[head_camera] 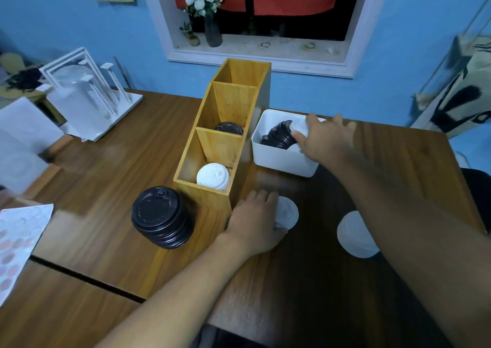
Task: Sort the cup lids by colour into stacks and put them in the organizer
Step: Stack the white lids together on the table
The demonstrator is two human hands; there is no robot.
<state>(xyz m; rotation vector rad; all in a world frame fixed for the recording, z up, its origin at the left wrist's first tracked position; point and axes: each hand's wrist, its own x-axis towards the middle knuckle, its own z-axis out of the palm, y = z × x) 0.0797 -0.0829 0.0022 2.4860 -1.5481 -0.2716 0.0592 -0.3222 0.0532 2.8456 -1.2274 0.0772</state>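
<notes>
The left hand (255, 215) is laid palm-down over a loose white lid (288, 212), fingers and thumb curled at its rim. A second white lid (299, 127) is pinched by the right hand (326, 138). The wooden table (106, 161) is backed by a blue wall (79, 42). Tilted black lids (279, 136) are held in the white bin (281, 161). In the wooden organizer (212, 146), stacked white lids (212, 176) are kept nearest.

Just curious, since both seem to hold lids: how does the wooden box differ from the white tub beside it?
The wooden box is tall, narrow and split into three compartments; the white tub is low with one open space. In the box, white lids and black lids sit apart; in the tub both colours lie together. Both are open-topped and stand on the table.
</notes>
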